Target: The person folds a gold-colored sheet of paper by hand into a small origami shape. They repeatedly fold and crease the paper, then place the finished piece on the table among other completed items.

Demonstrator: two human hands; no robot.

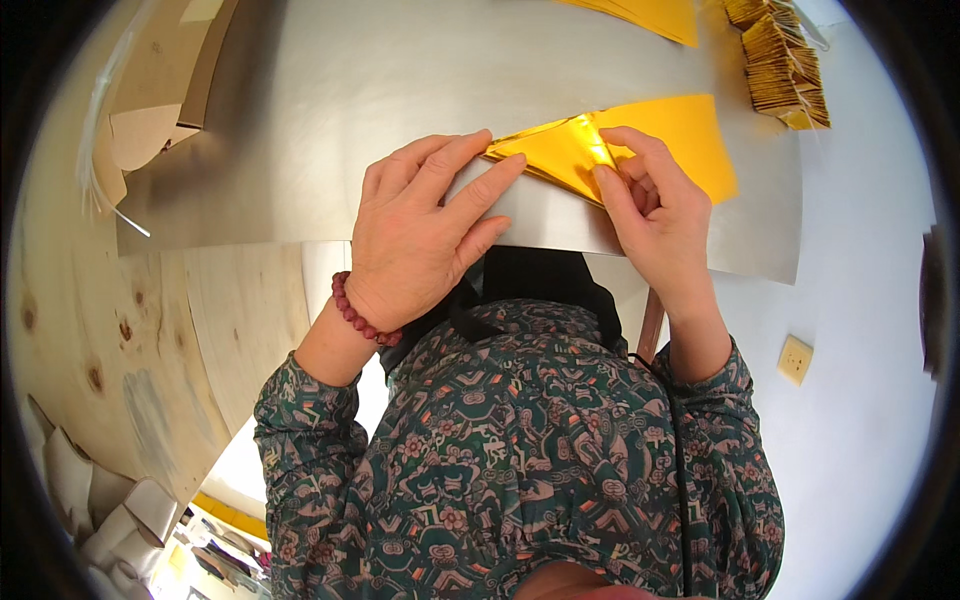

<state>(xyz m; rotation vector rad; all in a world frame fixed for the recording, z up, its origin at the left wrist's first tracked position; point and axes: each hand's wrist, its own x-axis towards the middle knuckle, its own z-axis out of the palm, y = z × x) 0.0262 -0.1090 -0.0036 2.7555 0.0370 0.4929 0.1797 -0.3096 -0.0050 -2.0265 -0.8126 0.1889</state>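
Observation:
A sheet of shiny gold foil paper [667, 142] lies on the metal-topped table [360, 97], its left part folded over into a pointed shape. My left hand [427, 202], with a beaded bracelet at the wrist, rests its fingertips on the pointed left end; its fingers are spread. Thumb and index finger of my right hand [652, 195] pinch the rolled or folded edge near the middle of the foil. The flat, unfolded part extends to the right behind my right hand.
More gold sheets [645, 15] lie at the table's far edge. Bundled folded gold pieces [784, 67] stand at the far right. A cardboard box [157, 82] and whitish plastic strands [97, 150] are at the left. A wall with an outlet [795, 360] borders the right side.

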